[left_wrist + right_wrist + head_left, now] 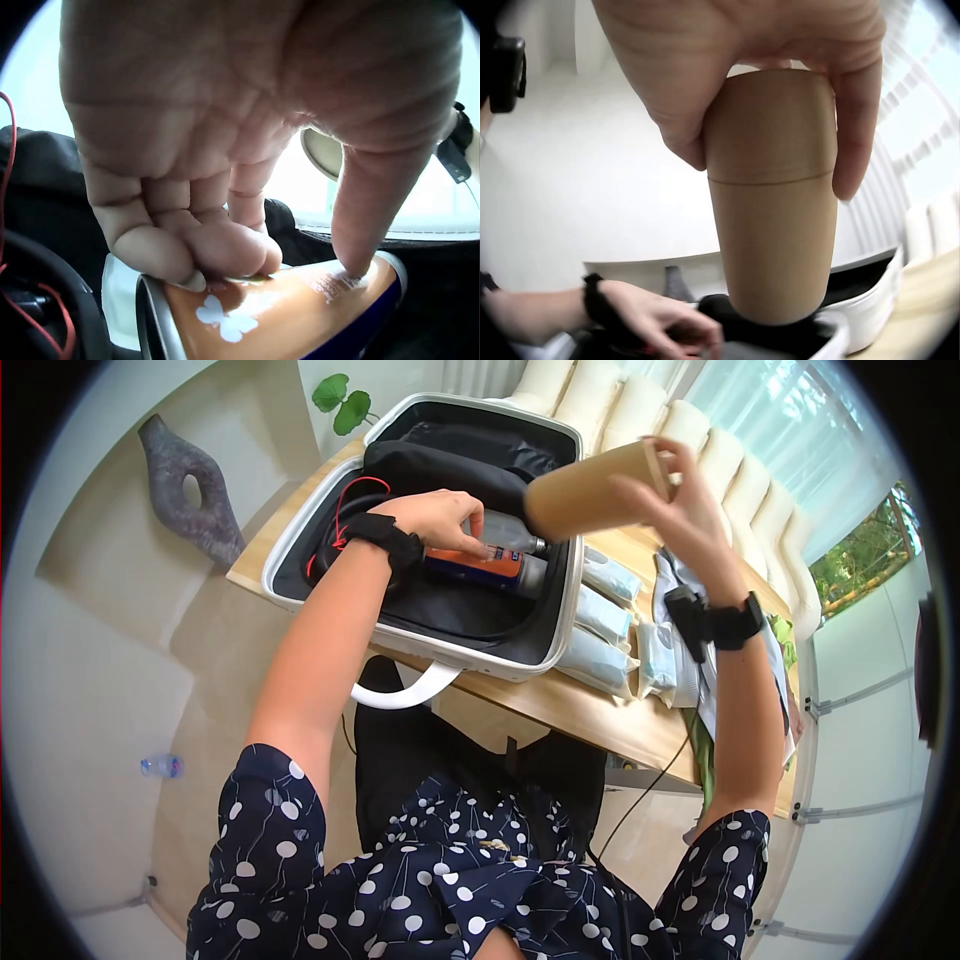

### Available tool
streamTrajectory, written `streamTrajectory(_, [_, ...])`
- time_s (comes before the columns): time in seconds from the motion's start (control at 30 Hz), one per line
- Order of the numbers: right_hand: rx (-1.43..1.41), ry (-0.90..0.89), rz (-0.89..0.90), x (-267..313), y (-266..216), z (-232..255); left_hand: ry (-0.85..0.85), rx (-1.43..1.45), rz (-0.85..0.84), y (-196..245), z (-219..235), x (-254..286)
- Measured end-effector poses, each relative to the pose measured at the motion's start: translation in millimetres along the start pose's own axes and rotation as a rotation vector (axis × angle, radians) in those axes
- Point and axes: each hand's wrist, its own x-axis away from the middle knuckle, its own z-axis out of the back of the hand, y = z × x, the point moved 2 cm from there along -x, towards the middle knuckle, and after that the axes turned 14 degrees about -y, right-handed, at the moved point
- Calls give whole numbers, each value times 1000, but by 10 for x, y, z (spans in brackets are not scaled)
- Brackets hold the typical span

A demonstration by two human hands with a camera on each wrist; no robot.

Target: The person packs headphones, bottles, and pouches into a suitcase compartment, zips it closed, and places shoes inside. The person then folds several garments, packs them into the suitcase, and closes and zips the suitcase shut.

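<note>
Right hand's grip point(690, 510) curled round tan cylinder point(595, 490) above suitcase edge point(572, 600), left grip point(435, 520) pinching orange can point(485, 568) inside

The case point(480, 657) sat on the bench point(640, 732); in it, under the left grip point(438, 520), lay the can point(505, 571), the bottle point(505, 532) behind. Right of that grip, outside the case, lay packs point(600, 615), then clothes point(687, 682).

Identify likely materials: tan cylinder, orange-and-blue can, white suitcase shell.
Tan cylinder: matte cardboard or plastic, can't tell which; even tan, soft sheen, thin seam line around it.
Orange-and-blue can: probably printed metal, glossy; bright highlights, silvery end rims.
White suitcase shell: likely hard plastic, smooth; rigid rounded corners, soft reflections.
</note>
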Motion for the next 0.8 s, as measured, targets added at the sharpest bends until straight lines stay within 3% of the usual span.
streamTrajectory(0.13, [-179,-347,-46,90,-250,-513,-93,132,17,-2,53,55])
streamTrajectory(0.27, [-257,-385,-60,153,-245,-952,-130,246,-67,-170,51,-55])
streamTrajectory(0.33, [-308,-389,-68,180,-175,-1143,-121,500,-72,-98,109,47])
streamTrajectory(0.53, [-418,-524,-164,211,-61,-1299,-223,213,-178,202,17,467])
streamTrajectory(0.6, [-279,-687,-136,231,-119,-1263,-262,115,-191,229,-74,544])
streamTrajectory(0.7, [-127,-706,-54,243,-113,-1223,-214,-47,-318,192,-145,516])
streamTrajectory(0.73, [5,-698,-16,248,-160,-1158,-217,-50,-319,211,-138,524])
streamTrajectory(0.8, [33,-643,1,251,-227,-1054,-263,-24,-134,231,-116,553])
